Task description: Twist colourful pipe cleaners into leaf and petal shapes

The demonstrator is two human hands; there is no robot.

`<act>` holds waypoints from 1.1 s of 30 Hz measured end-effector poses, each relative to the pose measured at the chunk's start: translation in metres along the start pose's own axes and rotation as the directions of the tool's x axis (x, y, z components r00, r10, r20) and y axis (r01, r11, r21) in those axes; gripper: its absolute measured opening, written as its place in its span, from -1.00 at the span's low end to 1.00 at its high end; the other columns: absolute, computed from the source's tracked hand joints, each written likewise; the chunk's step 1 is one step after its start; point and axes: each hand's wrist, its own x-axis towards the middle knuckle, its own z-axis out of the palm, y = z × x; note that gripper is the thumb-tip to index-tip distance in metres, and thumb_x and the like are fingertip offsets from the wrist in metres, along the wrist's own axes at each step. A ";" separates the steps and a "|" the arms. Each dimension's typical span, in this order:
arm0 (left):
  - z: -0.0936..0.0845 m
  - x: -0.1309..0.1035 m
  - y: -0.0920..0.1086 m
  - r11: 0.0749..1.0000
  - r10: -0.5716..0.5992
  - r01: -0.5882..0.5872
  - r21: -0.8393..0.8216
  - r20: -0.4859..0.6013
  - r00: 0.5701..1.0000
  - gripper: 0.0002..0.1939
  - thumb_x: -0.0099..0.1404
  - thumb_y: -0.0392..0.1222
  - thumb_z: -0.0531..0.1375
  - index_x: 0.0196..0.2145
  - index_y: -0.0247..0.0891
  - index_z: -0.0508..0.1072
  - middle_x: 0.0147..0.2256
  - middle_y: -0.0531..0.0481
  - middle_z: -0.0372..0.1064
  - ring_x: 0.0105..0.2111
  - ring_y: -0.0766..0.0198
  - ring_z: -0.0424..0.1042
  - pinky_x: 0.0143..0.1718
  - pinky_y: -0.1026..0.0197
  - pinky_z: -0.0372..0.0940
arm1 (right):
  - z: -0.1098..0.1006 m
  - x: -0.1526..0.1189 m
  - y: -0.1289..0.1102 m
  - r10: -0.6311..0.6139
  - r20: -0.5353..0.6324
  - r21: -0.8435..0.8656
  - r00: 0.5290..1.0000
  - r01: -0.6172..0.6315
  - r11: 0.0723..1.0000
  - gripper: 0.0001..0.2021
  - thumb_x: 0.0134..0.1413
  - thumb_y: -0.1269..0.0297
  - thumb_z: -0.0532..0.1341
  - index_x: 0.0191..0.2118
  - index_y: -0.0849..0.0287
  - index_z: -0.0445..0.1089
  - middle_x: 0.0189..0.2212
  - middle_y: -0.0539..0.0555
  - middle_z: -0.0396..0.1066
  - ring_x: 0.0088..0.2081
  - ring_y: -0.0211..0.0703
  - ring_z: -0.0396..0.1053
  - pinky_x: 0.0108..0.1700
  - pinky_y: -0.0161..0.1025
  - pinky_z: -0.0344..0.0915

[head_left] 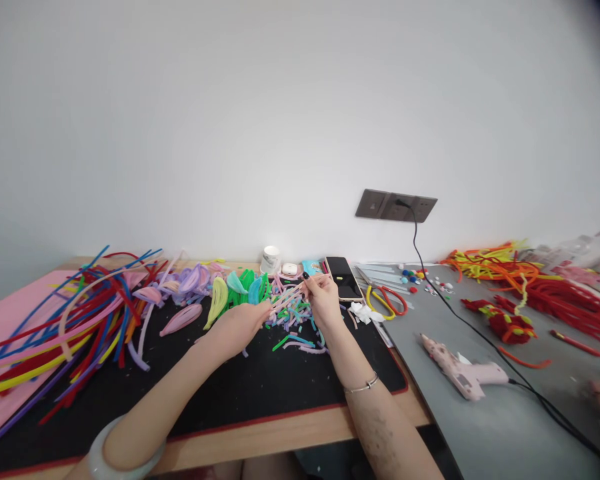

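Pale pink pipe cleaners (pixel 289 297) stretch between my two hands above the black mat. Near their left end, my left hand (pixel 247 325) is closed on them, its fingertips partly turned away. At the other end my right hand (pixel 322 298) pinches them between thumb and fingers. Short cut pipe cleaner pieces (pixel 300 345) in green, lilac and pink lie in a heap beneath. Just left of the hands are a green pipe cleaner bundle (pixel 237 293), a yellow loop bundle (pixel 217 300) and a pink bundle (pixel 181 319).
Long pipe cleaners (pixel 87 320) sprawl across the left. Behind the hands stand a white cup (pixel 270 259) and a phone (pixel 344 280). Scissors (pixel 387 301) lie to the right, past crumpled tissue (pixel 366 313). A pink glue gun (pixel 463 370) rests on the grey table, its cord (pixel 447 303) running to a socket.
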 end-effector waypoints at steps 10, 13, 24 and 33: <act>-0.008 -0.004 -0.005 0.995 0.038 -0.041 0.086 0.039 0.999 -0.67 0.41 -0.18 -0.17 -0.31 -0.23 0.36 -0.38 -0.11 0.45 -0.37 0.11 0.45 -0.42 0.22 0.14 | -0.008 0.003 -0.008 0.135 0.074 0.094 0.988 -0.142 0.985 -0.67 -0.32 0.14 0.44 -0.63 0.21 0.31 -0.72 -0.05 0.32 -0.71 -0.40 0.12 -0.69 -0.40 0.03; -0.011 -0.005 -0.011 0.996 0.030 -0.034 0.087 0.055 0.998 -0.67 0.40 -0.16 -0.16 -0.29 -0.23 0.36 -0.36 -0.13 0.45 -0.36 0.10 0.45 -0.42 0.22 0.14 | -0.010 0.003 -0.010 0.185 0.074 0.093 0.980 -0.192 0.977 -0.66 -0.36 0.15 0.46 -0.58 0.20 0.31 -0.67 -0.03 0.38 -0.66 -0.36 0.26 -0.62 -0.40 0.22; -0.033 -0.016 -0.010 0.999 0.007 -0.005 -0.040 0.066 0.998 -0.63 0.39 -0.10 -0.17 -0.39 -0.23 0.34 -0.44 -0.07 0.37 -0.45 0.16 0.35 -0.45 0.23 0.04 | -0.014 0.005 -0.013 0.038 0.052 -0.266 0.998 -0.022 0.964 -0.77 -0.15 0.19 0.32 -0.57 0.20 0.29 -0.74 -0.06 0.32 -0.72 -0.31 0.23 -0.62 -0.34 0.18; -0.037 -0.008 -0.016 0.963 0.098 -0.088 -0.255 0.027 0.995 -0.67 0.39 -0.06 -0.18 -0.46 -0.22 0.17 -0.48 0.04 0.23 -0.46 0.26 0.22 -0.39 0.25 0.08 | -0.011 0.007 -0.016 0.094 0.093 0.119 0.991 -0.105 0.987 -0.66 -0.22 0.12 0.41 -0.39 0.16 0.31 -0.57 -0.05 0.41 -0.59 -0.30 0.38 -0.53 -0.37 0.30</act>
